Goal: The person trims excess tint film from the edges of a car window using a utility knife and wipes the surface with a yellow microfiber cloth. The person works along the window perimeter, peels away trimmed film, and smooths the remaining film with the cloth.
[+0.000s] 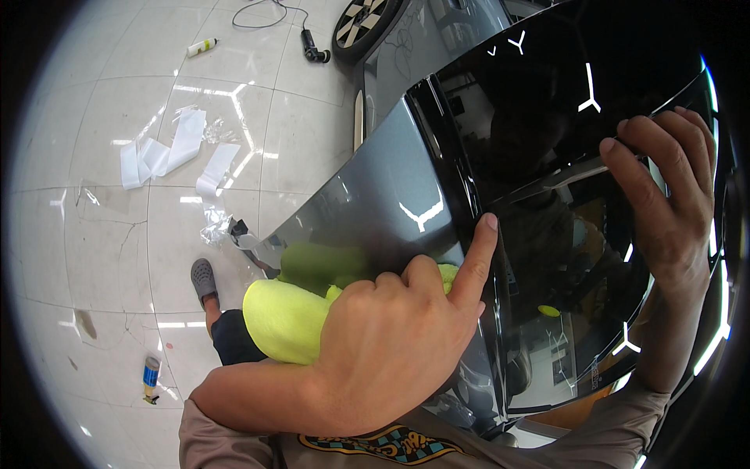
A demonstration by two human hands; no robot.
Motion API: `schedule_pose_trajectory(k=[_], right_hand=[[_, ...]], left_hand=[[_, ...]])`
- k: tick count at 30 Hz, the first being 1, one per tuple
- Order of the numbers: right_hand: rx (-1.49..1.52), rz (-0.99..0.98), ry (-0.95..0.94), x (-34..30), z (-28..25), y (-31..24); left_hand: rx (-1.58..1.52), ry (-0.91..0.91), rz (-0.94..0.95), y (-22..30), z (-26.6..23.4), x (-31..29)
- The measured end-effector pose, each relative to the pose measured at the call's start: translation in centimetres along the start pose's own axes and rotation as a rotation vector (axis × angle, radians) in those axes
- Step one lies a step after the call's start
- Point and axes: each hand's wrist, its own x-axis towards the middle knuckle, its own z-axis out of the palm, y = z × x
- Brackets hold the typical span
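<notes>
I see the person bending over a car, and both bare hands are on its side. The left hand (394, 344) is closed over a yellow-green cloth (285, 320); the fingers are curled, and the cloth comes out at its left, with a small piece near the index finger (474, 262). This finger is stretched out, and its tip lies on the black trim (447, 137) beside the glass. The cloth is against the grey panel (375, 187), which shows its greenish reflection.

The right hand (672, 203) is on the dark glass (547, 234), near a thin grey strip (578, 174). Its fingers are half bent, with some space between them; I cannot tell whether they grip anything.

On the tiled floor (117, 258), to the left of the car, there are white paper strips (183, 141) and crumpled clear plastic (215, 229). Farther away lie a white bottle (201, 48) and a black power tool (312, 48) with its cable, near the wheel (363, 27). A grey shoe (204, 278) stands close to the panel, and a bottle with a blue label (150, 377) is nearer to the person.
</notes>
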Motion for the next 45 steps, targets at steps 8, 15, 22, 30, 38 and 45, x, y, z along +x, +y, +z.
schedule_pose_trajectory(k=[8, 15, 22, 30, 38, 45], right_hand=[[-0.009, -0.020, -0.003, -0.1, 0.1, 0.2], [-0.009, -0.010, -0.057, 0.2, -0.6, 0.2], [0.283, 0.352, 0.122, -3.3, -3.8, -2.5], [1.498, 0.839, 0.321, -2.4, -4.8, -14.7], [1.884, 1.384, 0.672, 15.2, -5.8, -21.1], [1.998, 1.451, 0.664, 19.7, -5.4, -19.1]], left_hand=[[0.003, -0.028, -0.003, 0.0, 0.1, 0.0], [0.021, 0.015, 0.002, -0.1, 0.1, -0.1], [-0.072, 0.020, 0.068, 0.1, -0.5, 0.0], [-0.749, -0.492, 0.146, -4.2, -5.1, -3.6], [-0.929, -0.530, -0.117, -12.2, -11.6, -1.8], [-0.954, -0.441, -0.355, -13.8, -15.3, 0.6]])
